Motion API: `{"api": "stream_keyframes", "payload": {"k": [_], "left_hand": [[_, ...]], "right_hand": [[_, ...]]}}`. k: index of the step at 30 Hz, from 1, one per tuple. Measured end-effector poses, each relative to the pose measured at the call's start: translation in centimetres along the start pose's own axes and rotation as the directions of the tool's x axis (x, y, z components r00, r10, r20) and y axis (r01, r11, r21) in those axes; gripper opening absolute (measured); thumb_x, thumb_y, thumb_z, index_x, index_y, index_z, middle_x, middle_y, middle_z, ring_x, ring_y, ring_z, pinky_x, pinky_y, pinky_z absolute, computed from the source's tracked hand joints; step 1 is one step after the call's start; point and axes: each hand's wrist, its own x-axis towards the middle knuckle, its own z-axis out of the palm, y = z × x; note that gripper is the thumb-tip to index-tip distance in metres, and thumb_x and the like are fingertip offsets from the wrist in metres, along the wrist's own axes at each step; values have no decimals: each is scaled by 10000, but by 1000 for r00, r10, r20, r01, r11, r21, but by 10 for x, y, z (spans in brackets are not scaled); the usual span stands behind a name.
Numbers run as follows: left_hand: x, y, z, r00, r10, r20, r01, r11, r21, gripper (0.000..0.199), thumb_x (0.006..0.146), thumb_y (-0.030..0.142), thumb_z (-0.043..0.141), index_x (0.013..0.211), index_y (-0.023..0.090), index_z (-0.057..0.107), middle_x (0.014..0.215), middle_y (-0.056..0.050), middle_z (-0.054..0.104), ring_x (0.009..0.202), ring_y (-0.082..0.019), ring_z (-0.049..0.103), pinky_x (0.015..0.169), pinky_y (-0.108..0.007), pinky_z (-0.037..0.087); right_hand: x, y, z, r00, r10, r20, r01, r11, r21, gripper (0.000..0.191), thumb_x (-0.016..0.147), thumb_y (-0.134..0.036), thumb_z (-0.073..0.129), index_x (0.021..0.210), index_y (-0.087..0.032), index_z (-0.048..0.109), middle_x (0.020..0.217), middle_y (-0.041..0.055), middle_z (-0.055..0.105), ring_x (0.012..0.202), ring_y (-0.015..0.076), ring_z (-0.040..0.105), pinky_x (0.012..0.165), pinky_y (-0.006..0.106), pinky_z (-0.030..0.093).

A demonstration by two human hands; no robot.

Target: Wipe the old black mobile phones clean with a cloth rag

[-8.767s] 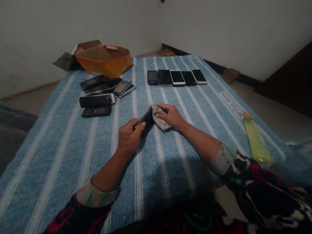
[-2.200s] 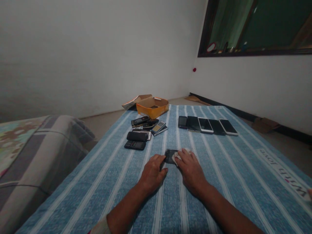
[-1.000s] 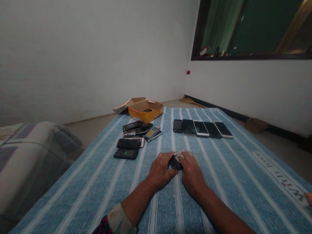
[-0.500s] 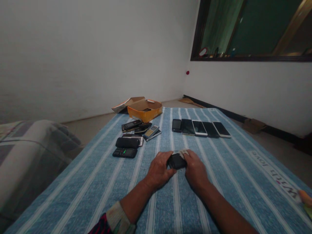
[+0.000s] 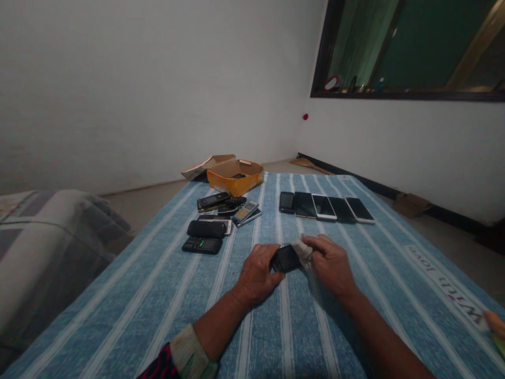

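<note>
My left hand grips a small black mobile phone by its left side, thumb at the near edge and fingers at the far edge. The phone's dark screen faces up. A crumpled whitish cloth is pinched in my right hand, close against the phone's right end. Beyond my hands, a row of phones lies side by side, some black and some white. To the left sits a loose pile of older phones, with a keypad phone nearest me.
A blue-and-white striped cloth covers the table. At its far end stands an open yellow cardboard box with dark items inside. Grey-and-white fabric drapes over something at left. An orange-and-green item lies at the right edge.
My right hand has moved right, off the phone's right end, and more of the cloth shows. My left hand still holds the phone in nearly the same place.
</note>
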Motion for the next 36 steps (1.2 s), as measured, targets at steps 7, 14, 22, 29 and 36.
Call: {"api": "stream_keyframes", "payload": {"k": [7, 14, 22, 29, 36], "left_hand": [[2, 10, -9, 998, 55, -34, -57, 997, -52, 424, 705, 236, 690, 1111, 143, 608, 1010, -101, 674, 921, -259, 579, 832, -404, 484], [2, 26, -14, 996, -81, -33, 64, 934, -350, 269, 814, 268, 609, 1046, 155, 685, 865, -54, 712, 759, -180, 628, 721, -296, 491], [6, 31, -10, 915, -402, 44, 312, 634, -708, 181, 717, 233, 645, 849, 148, 734, 757, -24, 713, 695, -171, 632, 674, -272, 497], [9, 33, -13, 852, -521, 46, 351, 504, -789, 175, 696, 255, 676, 821, 145, 730, 751, -23, 706, 695, -164, 624, 671, -262, 486], [8, 27, -6, 824, -564, 50, 398, 514, -759, 331, 702, 256, 641, 1012, 141, 639, 731, -8, 686, 593, -140, 604, 554, -237, 455]], "right_hand": [[-16, -3, 25, 980, 155, 125, -174, 971, 161, 506, 663, -97, 454, 1101, -191, 690, 1041, 65, 715, 968, 213, 668, 890, 348, 506], [-16, 1, 30, 907, 366, 207, -416, 854, 313, 287, 671, -219, 583, 904, -187, 748, 870, 51, 731, 804, 218, 678, 768, 344, 526], [-16, -1, 31, 960, 239, 149, -278, 888, 366, 217, 655, -164, 623, 831, -212, 742, 927, 41, 691, 900, 204, 650, 820, 327, 506], [-13, -9, 25, 838, 340, 428, -540, 632, 556, 435, 622, -231, 748, 1050, -173, 686, 883, 37, 730, 758, 182, 666, 700, 305, 515], [-15, -7, 23, 778, 369, 509, -627, 395, 671, 594, 576, -262, 863, 1112, -195, 616, 875, 42, 743, 704, 186, 687, 662, 301, 525]]}}
